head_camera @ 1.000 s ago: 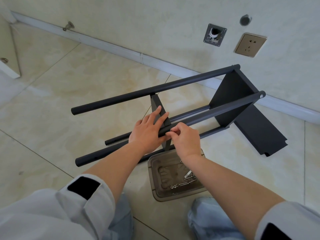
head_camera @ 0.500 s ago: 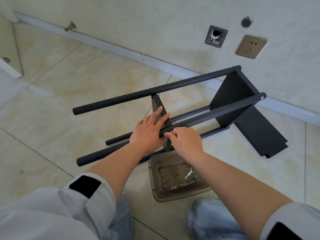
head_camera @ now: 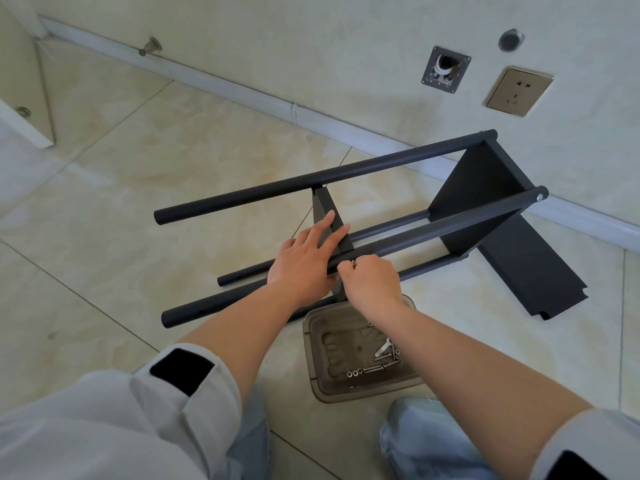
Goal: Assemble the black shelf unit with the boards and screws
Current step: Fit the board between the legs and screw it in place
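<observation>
The black shelf unit (head_camera: 478, 188) lies on its side on the tiled floor, four round poles running left from a fitted end board. A second black board (head_camera: 325, 220) stands between the poles in the middle. My left hand (head_camera: 304, 254) lies flat against that middle board with straight fingers, reaching under the near upper pole (head_camera: 433, 230). My right hand (head_camera: 370, 282) pinches a small silver screw (head_camera: 353, 263) at that pole, where the board meets it. A loose black board (head_camera: 533, 271) lies on the floor at the right.
A brown translucent tray (head_camera: 311, 337) with several screws, washers and a hex key sits on the floor under my right forearm. The wall with a socket (head_camera: 517, 91) and a skirting board runs close behind the unit. My knees are at the bottom.
My right hand's fingertips have shifted slightly at the pole, turning the screw. The left hand stays pressed on the middle board; the view has crept a little.
</observation>
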